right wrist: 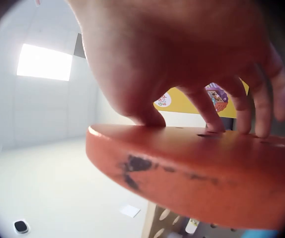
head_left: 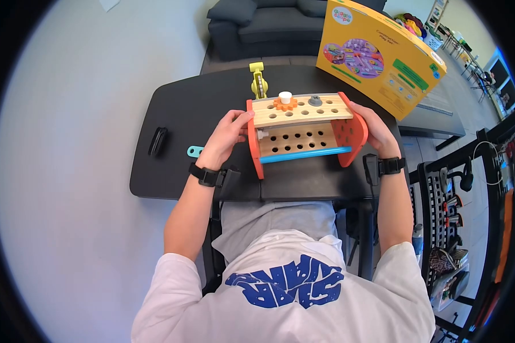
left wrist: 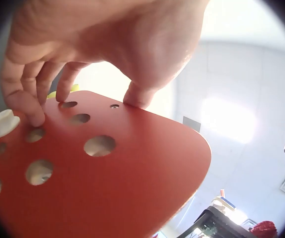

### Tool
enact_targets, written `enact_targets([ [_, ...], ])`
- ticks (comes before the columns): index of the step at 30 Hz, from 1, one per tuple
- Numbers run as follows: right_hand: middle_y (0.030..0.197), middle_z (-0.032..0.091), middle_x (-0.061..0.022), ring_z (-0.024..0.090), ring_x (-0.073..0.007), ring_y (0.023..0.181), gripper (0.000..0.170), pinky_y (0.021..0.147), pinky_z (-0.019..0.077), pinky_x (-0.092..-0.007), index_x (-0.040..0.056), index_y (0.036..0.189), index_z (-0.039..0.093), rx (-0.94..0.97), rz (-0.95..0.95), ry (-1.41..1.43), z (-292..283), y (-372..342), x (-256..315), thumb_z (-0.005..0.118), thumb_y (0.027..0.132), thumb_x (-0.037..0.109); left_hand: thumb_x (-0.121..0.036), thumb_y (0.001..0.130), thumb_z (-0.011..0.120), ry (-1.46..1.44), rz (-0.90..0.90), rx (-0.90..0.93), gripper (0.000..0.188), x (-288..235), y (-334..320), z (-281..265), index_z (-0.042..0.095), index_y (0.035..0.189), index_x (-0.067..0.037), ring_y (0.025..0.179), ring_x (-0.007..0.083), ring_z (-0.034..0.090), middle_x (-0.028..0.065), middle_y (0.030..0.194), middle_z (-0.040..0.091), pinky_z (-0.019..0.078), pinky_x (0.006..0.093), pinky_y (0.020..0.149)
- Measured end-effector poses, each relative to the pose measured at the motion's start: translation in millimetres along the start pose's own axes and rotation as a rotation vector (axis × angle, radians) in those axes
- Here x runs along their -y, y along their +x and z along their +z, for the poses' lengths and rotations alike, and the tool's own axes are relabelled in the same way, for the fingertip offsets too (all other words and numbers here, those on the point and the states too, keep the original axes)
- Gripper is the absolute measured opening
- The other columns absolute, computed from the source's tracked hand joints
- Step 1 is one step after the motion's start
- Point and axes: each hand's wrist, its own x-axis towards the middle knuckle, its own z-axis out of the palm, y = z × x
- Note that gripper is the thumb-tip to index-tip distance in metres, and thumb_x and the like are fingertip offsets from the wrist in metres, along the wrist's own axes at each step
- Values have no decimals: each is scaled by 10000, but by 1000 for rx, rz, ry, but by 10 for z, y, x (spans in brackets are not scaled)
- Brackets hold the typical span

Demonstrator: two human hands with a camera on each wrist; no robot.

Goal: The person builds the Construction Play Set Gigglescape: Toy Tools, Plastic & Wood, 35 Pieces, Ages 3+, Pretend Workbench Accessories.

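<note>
A toy wooden workbench (head_left: 294,117) with two red side panels is held between both hands over the black table. My left hand (head_left: 228,132) touches the left panel (left wrist: 147,178), thumb near its top edge and bent fingers against the holed outer face. A white plastic peg (left wrist: 5,124) pokes out of that panel. On the other side my right hand (head_left: 376,127) grips the right panel (right wrist: 182,168), thumb and fingertips against its outer face. The perforated top carries an orange gear (head_left: 285,105) under a white knob (head_left: 285,95), and a grey screw (head_left: 315,101). A blue rod (head_left: 306,154) runs along the lower front.
Behind the workbench lies a yellow-green toy tool (head_left: 258,83). To the left are a teal strip with holes (head_left: 194,151) and a black oblong object (head_left: 158,142). A large yellow box (head_left: 395,43) stands at the back right of the table (head_left: 183,108).
</note>
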Motion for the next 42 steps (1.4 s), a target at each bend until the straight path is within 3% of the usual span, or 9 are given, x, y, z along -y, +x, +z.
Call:
enact_targets([
  [5, 1122, 693, -103, 659, -144, 986, 351, 893, 523, -291, -29, 1206, 652, -43, -52, 78, -57, 21, -51, 619, 1022, 268, -312, 1003, 654, 26, 81, 5, 426, -24, 37, -32, 526, 1294, -28, 1018, 130, 644, 75, 1155, 656, 492, 304, 926],
  [10, 1069, 682, -63, 630, -113, 975, 296, 888, 501, -273, -27, 1191, 641, -57, -235, 113, 8, -68, 5, 654, 1007, 204, -195, 826, 847, 71, 369, 27, 592, -145, -68, 27, 511, 1280, -17, 1035, 143, 600, 76, 1177, 639, 478, 297, 879],
  [13, 1071, 680, -47, 612, -109, 1011, 289, 912, 485, -274, -14, 1202, 645, -42, -337, 22, -31, -103, 2, 687, 982, 169, -115, 758, 889, 75, 412, 69, 604, -172, -121, 3, 534, 1240, -33, 1052, 154, 595, 71, 1206, 620, 493, 311, 900],
  [23, 1156, 586, -1, 584, -134, 1083, 386, 896, 495, -296, 19, 1138, 682, 25, -364, -225, -143, -65, -373, 794, 782, -81, 27, 704, 855, 286, 384, 103, 403, 82, -3, -217, 587, 992, -56, 1153, 181, 589, 59, 1396, 587, 506, 338, 922],
  [26, 1138, 591, 1, 598, -131, 1041, 380, 861, 494, -285, 22, 1122, 692, 29, -352, -250, -163, -86, -422, 824, 772, -43, 26, 698, 838, 333, 351, 172, 401, 44, -28, -331, 585, 997, -62, 1168, 205, 587, 57, 1383, 592, 503, 361, 949],
  [31, 1099, 633, 0, 612, -122, 1009, 375, 857, 492, -288, 37, 1141, 690, 37, -324, -288, -176, -112, -426, 833, 795, 13, -8, 659, 826, 782, 299, 78, 511, -170, -101, -732, 602, 1114, -72, 1195, 253, 586, 74, 1312, 598, 502, 383, 975],
  [37, 1049, 706, -32, 627, -115, 983, 354, 915, 491, -304, 41, 1203, 666, 72, -270, -260, -120, -192, -362, 785, 872, 82, -12, 657, 806, 1422, 232, 123, 563, 221, -94, -1292, 610, 1180, -85, 1157, 350, 578, 117, 1192, 597, 520, 423, 992],
  [39, 1179, 690, -50, 612, -136, 1123, 398, 1022, 468, -327, 32, 1254, 640, 66, -241, -314, -146, -165, -381, 781, 886, 92, -15, 654, 804, 1510, 160, 172, 566, 311, -77, -1326, 616, 1183, -91, 1165, 351, 587, 120, 1221, 597, 531, 439, 988],
  [42, 1177, 690, -50, 609, -134, 1126, 396, 1019, 468, -324, 31, 1258, 635, 49, -240, -311, -118, -188, -382, 777, 896, 105, -54, 648, 816, 1613, 161, 165, 457, 378, -50, -1332, 655, 1075, -65, 1088, 338, 641, 113, 1141, 642, 557, 436, 940],
])
